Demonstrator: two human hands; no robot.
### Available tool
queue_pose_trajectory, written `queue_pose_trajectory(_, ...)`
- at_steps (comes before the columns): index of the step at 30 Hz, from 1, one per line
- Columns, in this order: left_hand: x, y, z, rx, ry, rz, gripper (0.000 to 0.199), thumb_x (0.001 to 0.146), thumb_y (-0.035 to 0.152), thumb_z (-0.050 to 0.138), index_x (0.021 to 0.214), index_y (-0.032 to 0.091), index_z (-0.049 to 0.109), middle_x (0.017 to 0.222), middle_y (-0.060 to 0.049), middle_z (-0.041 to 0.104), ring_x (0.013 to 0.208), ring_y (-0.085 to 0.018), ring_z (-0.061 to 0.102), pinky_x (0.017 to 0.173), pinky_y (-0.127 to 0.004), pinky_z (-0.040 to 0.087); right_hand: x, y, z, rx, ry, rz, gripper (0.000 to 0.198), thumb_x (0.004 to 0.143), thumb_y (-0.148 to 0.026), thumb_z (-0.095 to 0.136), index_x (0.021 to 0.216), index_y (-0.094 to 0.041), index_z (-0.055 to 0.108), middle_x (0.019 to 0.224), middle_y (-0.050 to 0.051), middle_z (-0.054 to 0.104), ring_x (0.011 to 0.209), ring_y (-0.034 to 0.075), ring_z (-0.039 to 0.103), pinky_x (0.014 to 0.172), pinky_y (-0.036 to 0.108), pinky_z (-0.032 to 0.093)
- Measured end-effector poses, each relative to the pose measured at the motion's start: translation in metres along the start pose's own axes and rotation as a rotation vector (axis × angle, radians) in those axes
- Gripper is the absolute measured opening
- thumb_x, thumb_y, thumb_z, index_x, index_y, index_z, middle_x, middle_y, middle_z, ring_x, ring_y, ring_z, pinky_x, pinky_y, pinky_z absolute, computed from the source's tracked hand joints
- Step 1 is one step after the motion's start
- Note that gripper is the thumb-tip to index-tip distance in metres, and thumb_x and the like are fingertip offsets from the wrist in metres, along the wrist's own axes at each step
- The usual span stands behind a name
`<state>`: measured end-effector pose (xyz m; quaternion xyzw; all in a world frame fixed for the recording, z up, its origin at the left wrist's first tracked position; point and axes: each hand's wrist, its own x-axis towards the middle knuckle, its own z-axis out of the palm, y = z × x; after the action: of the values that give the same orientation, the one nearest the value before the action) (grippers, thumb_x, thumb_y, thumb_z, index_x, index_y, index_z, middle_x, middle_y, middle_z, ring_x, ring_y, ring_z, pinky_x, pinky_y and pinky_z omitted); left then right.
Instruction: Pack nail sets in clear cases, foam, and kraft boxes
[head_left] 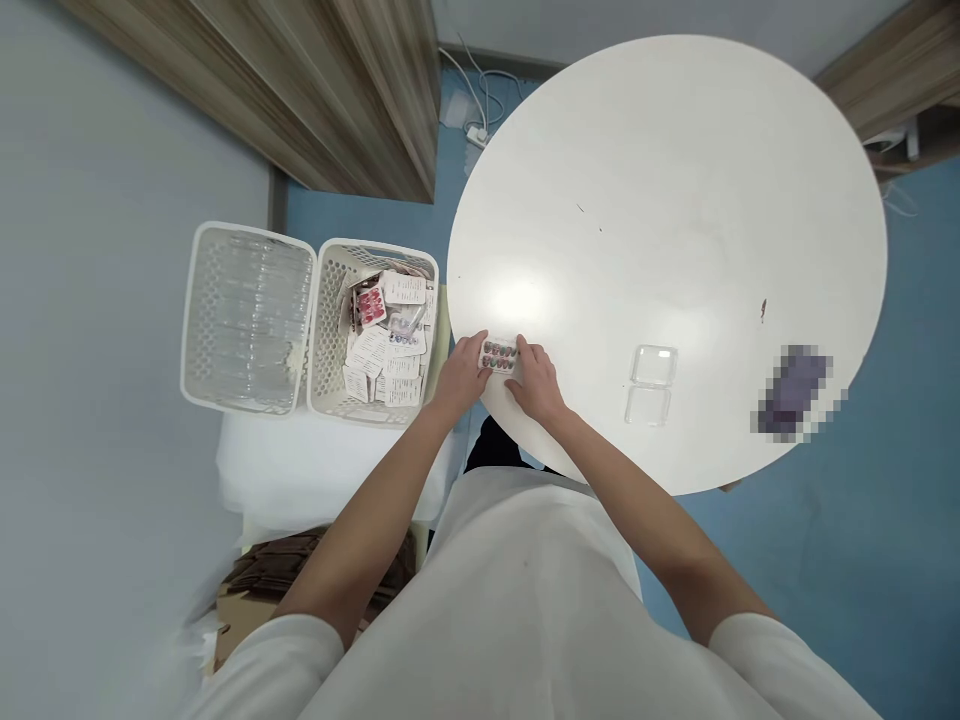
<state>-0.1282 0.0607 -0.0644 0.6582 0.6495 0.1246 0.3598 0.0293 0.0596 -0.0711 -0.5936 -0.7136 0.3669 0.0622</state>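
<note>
"Where is the small card [499, 356] with the two rows of coloured ovals?"

"Near the rim of the round white table [675, 180], at about eight o'clock from its middle. I can't tell whether it rests on the top or is raised a little."

"And the fingers?"

"The left hand [460, 372] pinches the card's nine o'clock edge, thumb below and fingers above. The right hand [537, 378] grips the three o'clock edge the same way."

"Anything else on the table?"

"A clear plastic case [652, 367], lying open at six o'clock from the middle, and a blurred purple thing [795, 385] between four and five."

"Off the table?"

"At nine o'clock from the card, a white basket [375, 246] of printed cards [403, 365]; just beyond, a second basket [189, 320] full of clear plastic pieces [259, 320]."
</note>
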Motion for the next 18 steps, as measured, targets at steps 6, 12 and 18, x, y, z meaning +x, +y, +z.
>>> queue_pose_trajectory(6,-0.017,0.036,0.018,-0.093,-0.060,0.065,0.062,0.072,0.017,0.057,0.128,0.021,0.031,0.097,-0.004,0.049,0.065,-0.011,0.048,0.068,-0.029,0.045,-0.038,0.029,-0.029,0.049,0.067,-0.052,0.080,0.072,-0.018,0.055,0.138,-0.021,0.008,0.114,0.012,0.040,0.106,0.027,0.040,0.084,0.042,0.042)
queue_pose_trajectory(12,-0.035,0.097,0.063,-0.135,-0.099,0.139,0.061,0.074,0.021,0.056,0.129,0.024,0.031,0.093,-0.002,0.049,0.065,-0.011,0.047,0.066,-0.028,0.045,-0.096,0.086,-0.071,0.087,0.125,-0.103,0.074,0.075,-0.015,0.051,0.138,-0.022,0.013,0.110,0.011,0.042,0.103,0.024,0.043,0.084,0.040,0.043)
queue_pose_trajectory(18,-0.042,0.148,0.113,-0.058,-0.178,0.141,0.063,0.073,0.022,0.057,0.129,0.025,0.029,0.095,-0.003,0.050,0.069,-0.013,0.050,0.067,-0.030,0.046,-0.133,0.152,-0.100,0.168,0.055,-0.076,0.071,0.075,-0.019,0.052,0.136,-0.026,0.017,0.111,0.008,0.043,0.102,0.024,0.047,0.082,0.041,0.045)
